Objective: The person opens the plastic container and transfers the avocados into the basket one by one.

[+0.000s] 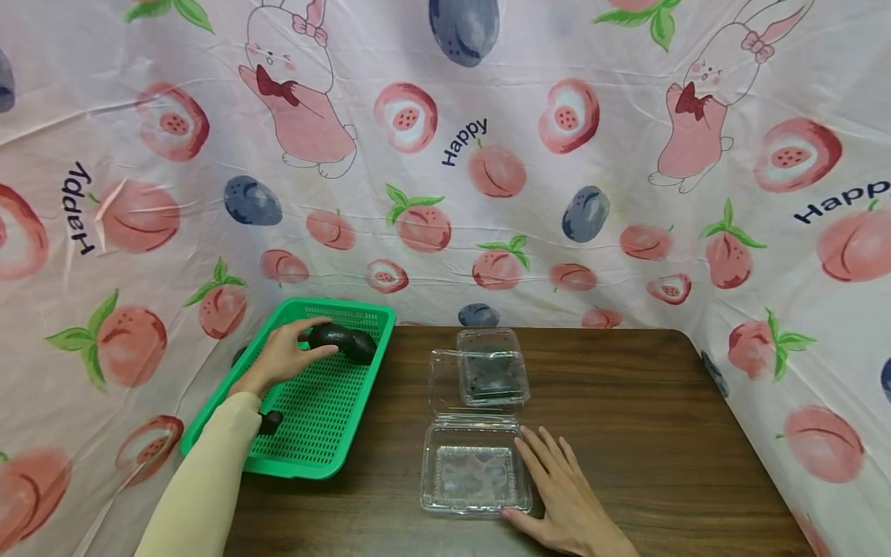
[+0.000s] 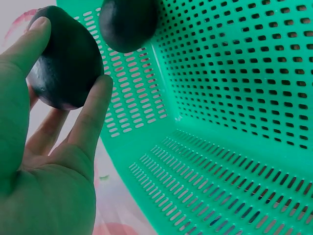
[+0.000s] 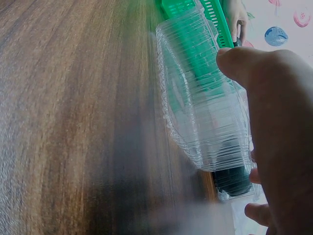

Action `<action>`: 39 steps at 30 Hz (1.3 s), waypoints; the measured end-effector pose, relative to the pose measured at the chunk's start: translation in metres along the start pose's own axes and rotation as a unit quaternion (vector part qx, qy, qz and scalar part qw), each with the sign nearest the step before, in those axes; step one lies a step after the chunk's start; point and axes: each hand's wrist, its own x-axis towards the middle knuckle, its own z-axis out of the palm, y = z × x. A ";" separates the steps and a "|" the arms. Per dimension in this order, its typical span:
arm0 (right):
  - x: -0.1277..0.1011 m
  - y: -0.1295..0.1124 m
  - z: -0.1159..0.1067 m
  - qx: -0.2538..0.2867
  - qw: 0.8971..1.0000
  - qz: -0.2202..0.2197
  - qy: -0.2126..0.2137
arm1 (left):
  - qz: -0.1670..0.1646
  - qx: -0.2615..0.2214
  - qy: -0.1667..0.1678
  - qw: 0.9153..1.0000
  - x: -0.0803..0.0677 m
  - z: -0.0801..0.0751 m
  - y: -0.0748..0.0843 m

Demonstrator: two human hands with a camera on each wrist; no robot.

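At far left, on the wooden table (image 1: 626,402), a green perforated tray (image 1: 313,433) holds two dark, rounded avocado-like fruits. Left hand (image 1: 281,356), reaching in from a cream sleeve (image 1: 202,480), curls thumb and fingers (image 2: 90,117) round the nearer dark fruit (image 1: 327,335) at the tray's far end; the wrist view shows the fruit pinched between thumb and fingertips, just above the mesh. Second dark fruit (image 1: 360,346) lies touching or just beside the first, on its right, free of the hand. Centre: an open clear clamshell box (image 1: 473,468), its base unfilled, its raised lid towards the back. Just behind it, a closed clear box (image 1: 490,367) containing dark contents. Right: right hand (image 1: 564,495), fingers straight and spread, rests flat on the table against the open box's right edge, holding nothing.
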 end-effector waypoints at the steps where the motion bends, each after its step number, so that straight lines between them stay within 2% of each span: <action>1: 0.000 0.000 0.000 -0.001 1.000 0.000 0.001 | -0.001 -0.001 0.002 1.000 0.000 0.000 -0.001; 12: 0.001 0.000 0.000 0.007 1.000 0.006 -0.005 | -0.041 -0.012 0.026 0.999 0.000 0.000 -0.011; 22: 0.000 0.002 -0.001 0.001 1.000 -0.003 -0.001 | -0.055 -0.016 0.035 0.998 0.002 0.002 -0.018; 32: 0.001 0.001 -0.003 0.005 1.000 0.004 -0.006 | -0.073 0.002 0.037 0.997 0.009 0.005 -0.029; 39: 0.001 0.001 -0.003 0.006 1.000 0.004 -0.009 | -0.093 0.009 0.051 0.994 0.011 0.012 -0.035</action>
